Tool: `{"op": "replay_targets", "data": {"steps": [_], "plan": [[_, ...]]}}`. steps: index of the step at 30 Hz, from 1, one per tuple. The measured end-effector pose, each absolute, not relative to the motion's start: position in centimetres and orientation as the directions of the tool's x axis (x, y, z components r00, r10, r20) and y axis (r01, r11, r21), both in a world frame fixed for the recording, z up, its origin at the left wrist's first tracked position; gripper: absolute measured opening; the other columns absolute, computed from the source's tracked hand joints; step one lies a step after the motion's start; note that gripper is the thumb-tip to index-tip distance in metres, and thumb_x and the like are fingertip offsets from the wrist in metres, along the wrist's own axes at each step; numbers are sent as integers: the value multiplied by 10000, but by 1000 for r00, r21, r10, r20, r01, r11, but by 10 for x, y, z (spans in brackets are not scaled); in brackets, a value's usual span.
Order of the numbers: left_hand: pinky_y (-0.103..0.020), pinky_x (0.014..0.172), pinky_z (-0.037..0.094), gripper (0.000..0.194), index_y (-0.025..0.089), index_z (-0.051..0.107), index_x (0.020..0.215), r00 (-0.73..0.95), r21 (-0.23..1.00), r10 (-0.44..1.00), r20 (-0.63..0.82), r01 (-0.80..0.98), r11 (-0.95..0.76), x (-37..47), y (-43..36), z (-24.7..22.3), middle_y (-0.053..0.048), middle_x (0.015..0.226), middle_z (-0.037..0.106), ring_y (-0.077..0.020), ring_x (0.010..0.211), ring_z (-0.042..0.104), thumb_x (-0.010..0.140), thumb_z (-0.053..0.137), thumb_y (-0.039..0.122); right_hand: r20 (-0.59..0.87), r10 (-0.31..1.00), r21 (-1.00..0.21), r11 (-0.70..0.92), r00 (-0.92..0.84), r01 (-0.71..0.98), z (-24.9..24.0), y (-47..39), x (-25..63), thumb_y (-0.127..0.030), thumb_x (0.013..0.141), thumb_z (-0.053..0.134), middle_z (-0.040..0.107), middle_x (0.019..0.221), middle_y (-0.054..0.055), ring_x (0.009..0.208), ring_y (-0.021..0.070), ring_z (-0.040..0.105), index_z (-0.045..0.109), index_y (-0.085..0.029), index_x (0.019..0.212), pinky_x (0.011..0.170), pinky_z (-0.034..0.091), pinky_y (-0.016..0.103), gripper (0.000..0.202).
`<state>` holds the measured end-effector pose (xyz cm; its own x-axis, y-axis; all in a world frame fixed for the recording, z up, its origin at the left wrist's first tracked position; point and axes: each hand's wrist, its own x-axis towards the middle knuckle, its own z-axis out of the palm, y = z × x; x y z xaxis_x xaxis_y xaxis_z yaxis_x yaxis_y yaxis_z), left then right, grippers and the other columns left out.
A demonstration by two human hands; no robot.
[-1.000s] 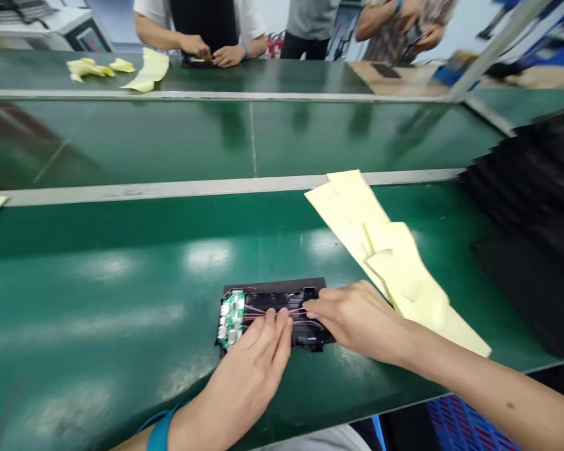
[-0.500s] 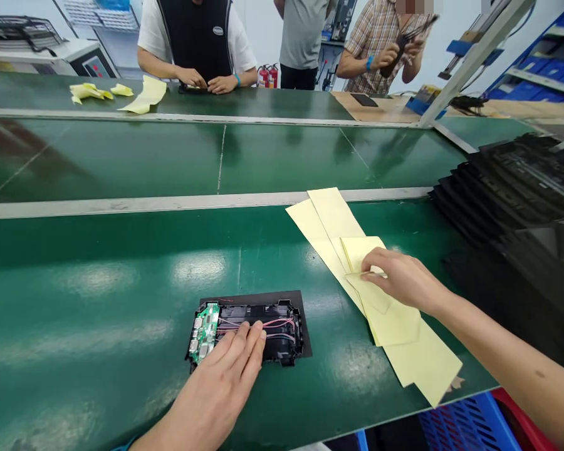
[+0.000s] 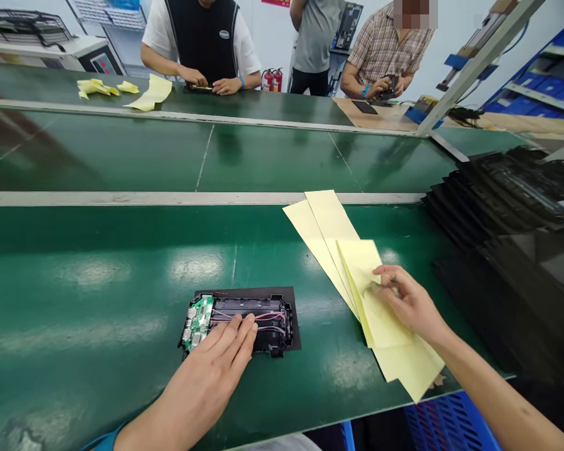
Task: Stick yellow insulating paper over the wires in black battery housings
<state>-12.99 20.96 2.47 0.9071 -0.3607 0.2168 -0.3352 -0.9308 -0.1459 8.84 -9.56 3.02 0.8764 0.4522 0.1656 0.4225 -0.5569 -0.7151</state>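
Observation:
A black plastic housing (image 3: 272, 341) with a green circuit board (image 3: 200, 321) at its left end and thin pink and white wires lies on a dark flat sheet (image 3: 295, 313) on the green bench. My left hand (image 3: 211, 376) rests flat on the housing, fingers stretched out and close together. To the right, overlapping strips of yellow paper (image 3: 385, 313) lie at a slant. Over them is my right hand (image 3: 407, 300), its thumb and forefinger pinched at the paper's surface; what sits between the fingertips is too small to make out.
Black sheets or trays (image 3: 507, 207) are stacked at the right. A blue basket (image 3: 451, 423) is below the bench edge. Beyond the pale rail (image 3: 169, 199), people work at the far bench, where crumpled yellow paper (image 3: 96, 88) lies.
My right hand has moved slightly right and down across the yellow paper. My left hand stays on the housing. The person at the far right has lowered a dark object towards the bench.

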Motion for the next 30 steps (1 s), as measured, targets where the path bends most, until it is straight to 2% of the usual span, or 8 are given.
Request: {"op": "replay_targets", "data": {"steps": [2,5,11,18,21,24,27,30], "plan": [[-399,997,286,444,87,536,1216,901,-169,-376,216,-345,-923,-129,209,26,-98,1278,543,-267,1149,486,819,339,79,270,561,-588,-548,783,595,36,-101,79,-172,793,500,600,987,45,708,119,576,451,-223,752,527,421,221,83],[-410,959,331,419,57,525,1217,892,-201,-411,189,-375,-905,-127,209,26,-126,1275,540,-289,1134,503,833,359,84,287,720,-471,-469,632,747,47,-105,57,2,702,388,628,1017,25,667,97,586,415,-236,840,539,413,216,277],[-397,942,375,365,44,517,1215,912,-176,-374,166,-346,-922,-126,204,26,-146,1282,530,-285,1138,507,923,375,210,111,921,-561,-252,374,789,58,-85,1,4,688,321,646,1091,47,870,143,650,400,-240,899,575,453,221,332],[-406,992,326,779,-3,532,1196,957,-43,-204,208,-199,-979,-133,184,28,-185,1261,537,-323,1156,483,876,233,641,144,958,-623,-107,248,775,22,-41,-45,25,654,294,629,1103,64,939,145,630,395,-233,875,628,482,235,355],[-406,1021,287,817,-3,514,1219,973,3,-126,195,-129,-992,-135,175,27,-191,1297,504,-329,1192,453,854,240,675,261,942,-550,-36,213,834,12,-31,-47,23,681,291,608,1051,81,779,133,618,447,-226,870,581,463,237,349],[-407,1042,253,840,-13,480,1251,985,36,-68,158,-75,-997,-136,168,29,-203,1328,468,-335,1228,416,839,273,689,349,923,-455,15,162,891,9,-27,-49,8,742,287,593,891,48,534,93,489,492,-222,818,493,391,228,317],[-410,1058,225,890,-32,442,1280,994,47,-20,108,-25,-999,-136,160,32,-223,1360,421,-350,1268,365,805,334,712,314,926,-422,-63,211,904,7,-26,-54,-60,815,310,582,735,0,463,88,424,521,-228,768,456,347,230,273],[-413,1067,209,899,-45,412,1297,998,35,17,63,15,-999,-136,154,33,-237,1386,377,-359,1291,330,784,412,694,224,928,-515,-148,299,845,6,-31,-54,-128,840,362,586,702,-26,457,81,444,551,-246,746,464,368,217,242]]}}
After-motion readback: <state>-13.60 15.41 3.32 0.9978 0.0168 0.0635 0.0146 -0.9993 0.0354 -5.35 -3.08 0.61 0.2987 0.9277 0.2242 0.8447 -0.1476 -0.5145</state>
